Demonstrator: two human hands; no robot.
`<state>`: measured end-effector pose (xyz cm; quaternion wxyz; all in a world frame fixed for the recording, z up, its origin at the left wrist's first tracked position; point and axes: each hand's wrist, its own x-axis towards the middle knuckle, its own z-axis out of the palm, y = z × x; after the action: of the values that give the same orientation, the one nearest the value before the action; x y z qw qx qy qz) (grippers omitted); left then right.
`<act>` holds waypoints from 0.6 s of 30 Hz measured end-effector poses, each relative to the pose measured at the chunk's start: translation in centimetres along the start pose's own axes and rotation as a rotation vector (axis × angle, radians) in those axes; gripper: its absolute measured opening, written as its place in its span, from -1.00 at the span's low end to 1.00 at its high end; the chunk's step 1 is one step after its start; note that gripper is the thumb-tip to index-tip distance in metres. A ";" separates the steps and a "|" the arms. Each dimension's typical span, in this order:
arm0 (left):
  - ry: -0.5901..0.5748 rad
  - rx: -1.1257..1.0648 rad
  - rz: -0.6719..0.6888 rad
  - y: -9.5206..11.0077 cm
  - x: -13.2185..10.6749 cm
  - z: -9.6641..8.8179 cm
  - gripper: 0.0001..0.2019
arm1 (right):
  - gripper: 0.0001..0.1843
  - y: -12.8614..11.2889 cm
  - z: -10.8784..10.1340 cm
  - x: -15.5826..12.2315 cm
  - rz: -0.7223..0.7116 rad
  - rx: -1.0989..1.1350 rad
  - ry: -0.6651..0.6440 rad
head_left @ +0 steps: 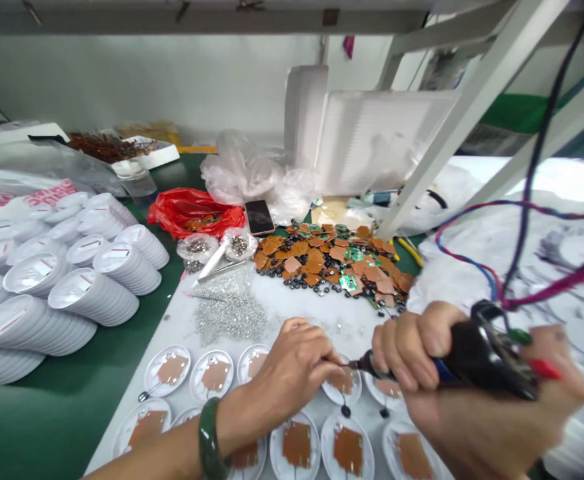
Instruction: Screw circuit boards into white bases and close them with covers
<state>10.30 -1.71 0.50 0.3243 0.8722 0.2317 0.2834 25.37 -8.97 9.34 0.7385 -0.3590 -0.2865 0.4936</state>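
Observation:
My right hand (pixel 472 427) is wrapped around a black electric screwdriver (pixel 482 363), its bit pointing left. At the bit's tip, my left hand (pixel 297 360) has its thumb and fingers pinched together. What sits between those fingertips is hidden. Both hands are over rows of round white plastic covers, each with a brown circuit board in it. One such cover (pixel 343 385) lies under the bit, partly hidden by my fingers. In the front row, a brown board (pixel 348 450) rests in its cover, with a thin wire running from it. Loose small screws (pixel 232 313) are heaped behind my left hand.
Brown boards (pixel 317 257) and black round parts are piled at the back. Stacks of white covers (pixel 92 293) fill the left side. A red bag (pixel 169 210), a phone (pixel 259 218) and cutters (pixel 409 252) lie behind. Cables (pixel 492 267) hang on the right beside a white frame post (pixel 472 93).

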 end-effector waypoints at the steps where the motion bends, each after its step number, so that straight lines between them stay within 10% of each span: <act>1: 0.007 -0.026 -0.012 0.1 -0.1 0.0 -0.88 | -0.36 -0.1 0.0 -0.1 0.001 0.005 -0.003; 12: -0.024 -0.135 -0.076 1.1 -1.4 1.0 -0.86 | -0.34 -0.7 0.2 -0.9 0.010 0.045 -0.052; 18: 0.177 0.131 0.158 1.9 -4.9 2.2 -0.84 | -0.34 0.0 -1.7 -2.7 0.172 0.041 -0.212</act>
<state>8.52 -6.86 -1.23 0.2216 0.8786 0.2081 0.3683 25.76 -11.95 8.21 0.6664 -0.3127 -0.3210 0.5959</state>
